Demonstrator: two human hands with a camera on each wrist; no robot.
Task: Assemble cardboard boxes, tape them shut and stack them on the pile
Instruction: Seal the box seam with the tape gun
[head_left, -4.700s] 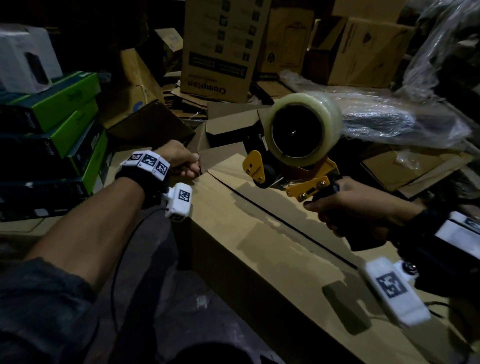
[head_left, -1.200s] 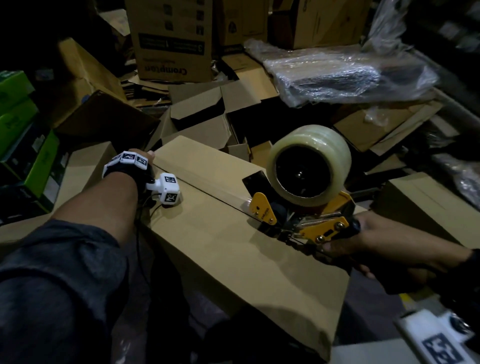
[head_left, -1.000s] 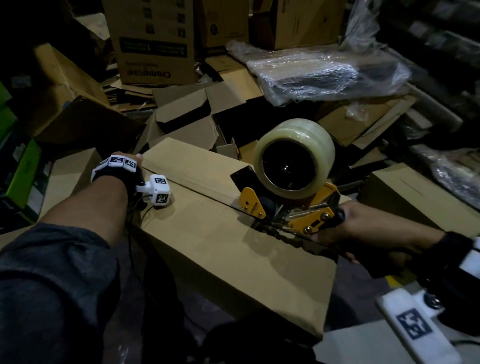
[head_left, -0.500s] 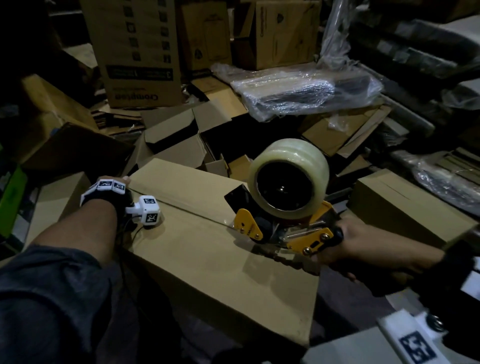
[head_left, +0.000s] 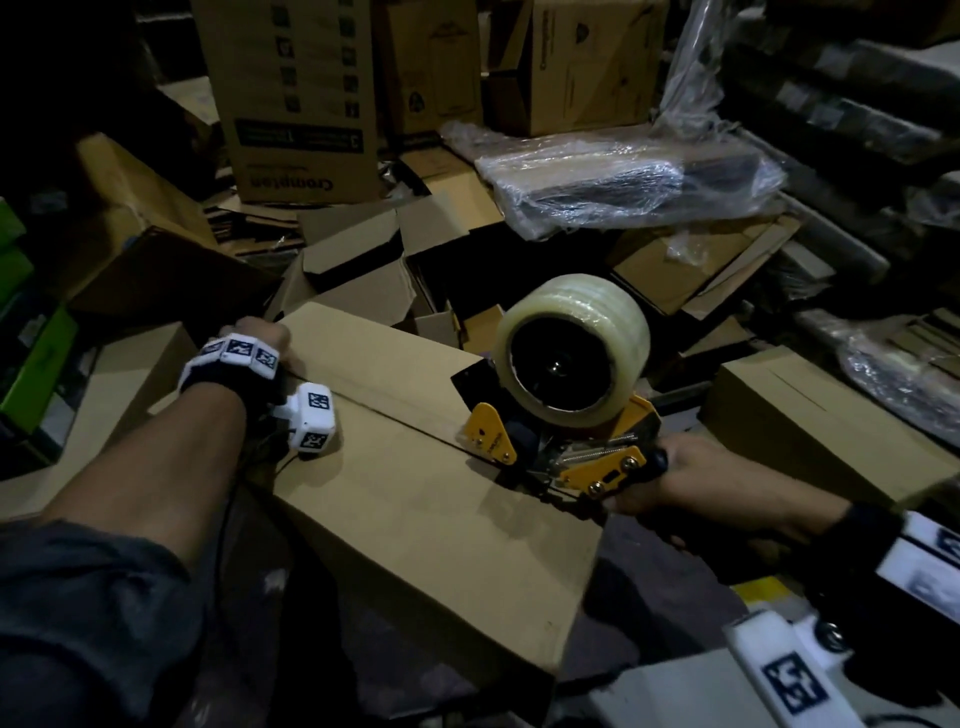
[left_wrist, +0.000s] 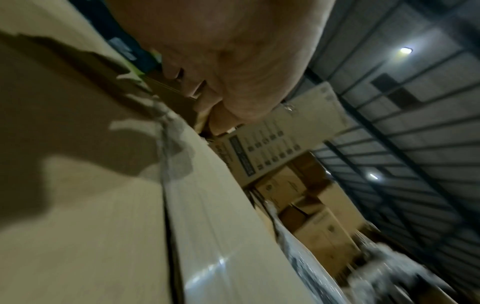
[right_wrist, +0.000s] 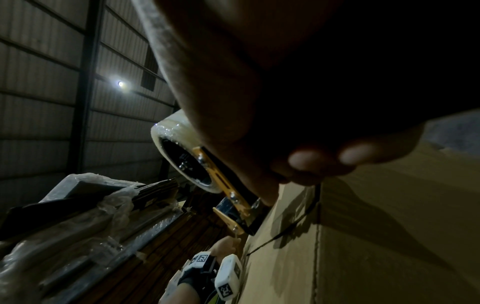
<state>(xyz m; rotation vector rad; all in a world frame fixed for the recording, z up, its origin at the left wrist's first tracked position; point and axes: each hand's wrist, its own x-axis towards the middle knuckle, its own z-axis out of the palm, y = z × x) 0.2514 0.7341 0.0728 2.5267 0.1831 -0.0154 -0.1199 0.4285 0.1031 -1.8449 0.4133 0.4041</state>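
Long cardboard box (head_left: 415, 499) lies flat in front of the person, top flaps down, centre seam running from far-left corner toward near-right; a strip of clear tape already covers the far part of the seam, its gloss showing in left wrist view (left_wrist: 207, 236).

R hand (head_left: 691, 483) is wrapped round the handle of a yellow tape dispenser (head_left: 582, 462), fingers curled tight on it; dispenser's front end sits on the seam approx. mid-box, a bit toward the near-right end; big roll of clear tape (head_left: 571, 353) stands upright on top of it. Right wrist view shows the same roll (right_wrist: 182, 152) w/ the yellow frame beside it; fingertips (right_wrist: 309, 158) curled under, in shadow.

L hand (head_left: 260, 338) is at the far-left corner of the box, wrist w/ its white marker band on the lid edge; fingers go over the far edge; head view hides them, and left wrist view shows them bent over the cardboard edge, so it grips the box end.

Round about: a second closed carton (head_left: 810, 415) just right of the dispenser; a tall printed Crompton carton (head_left: 296, 104) standing at the back; a flat bundle in plastic wrap (head_left: 623, 176) right of it; open, empty cartons (head_left: 363, 270) betw. the box and the back row; green boxes (head_left: 31, 353) stacked at left edge; dim light throughout; ribbed metal wall w/ a lamp (right_wrist: 119, 83) in right wrist view.
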